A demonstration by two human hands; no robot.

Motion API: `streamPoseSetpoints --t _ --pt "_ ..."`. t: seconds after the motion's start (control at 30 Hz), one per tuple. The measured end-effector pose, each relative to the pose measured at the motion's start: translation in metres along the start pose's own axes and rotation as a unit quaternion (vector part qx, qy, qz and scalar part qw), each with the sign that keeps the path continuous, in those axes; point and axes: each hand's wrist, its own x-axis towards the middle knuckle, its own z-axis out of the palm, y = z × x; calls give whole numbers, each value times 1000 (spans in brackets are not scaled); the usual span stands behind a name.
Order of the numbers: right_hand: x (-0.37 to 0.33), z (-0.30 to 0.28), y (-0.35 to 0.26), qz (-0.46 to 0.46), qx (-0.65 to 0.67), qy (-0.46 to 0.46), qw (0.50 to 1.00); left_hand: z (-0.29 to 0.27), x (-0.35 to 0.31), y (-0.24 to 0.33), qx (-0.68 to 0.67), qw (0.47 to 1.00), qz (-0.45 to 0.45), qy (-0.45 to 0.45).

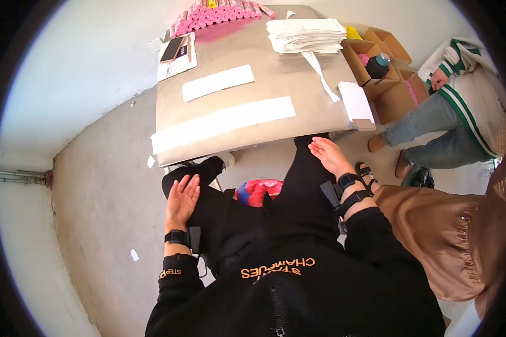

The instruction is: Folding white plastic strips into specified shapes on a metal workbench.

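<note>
My left hand [183,200] rests palm up over my left thigh, fingers stretched and holding nothing. Palm turned up as well, my right hand [328,155] lies by my right knee, near the front edge of the table [225,121], with nothing in it. A long white paper strip [225,124] lies along the table's near side. Behind it is a shorter white strip [218,83]. A stack of folded white sheets [306,36] sits at the far right, with a narrow white strip [320,76] trailing from it. A small white pad [355,102] lies at the right edge.
Pink rolls [219,17] are piled at the table's far end. A phone [172,49] lies on papers at the far left. Right of the table stand cardboard boxes [396,101], one holding a dark bottle [377,67]. Another person [461,106] stands at the right; brown fabric [427,224] hangs nearer.
</note>
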Motion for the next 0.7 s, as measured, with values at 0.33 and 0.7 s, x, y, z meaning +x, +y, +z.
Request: streamPoseSetpoints --t 0.33,0.7 --pt "10 -2 -9 1 -11 -17 1000 -6 4 -13 -40 998 41 -39" --pt "-262 123 -187 -537 -133 -392 735 -1 3 -17 -45 995 39 -86"
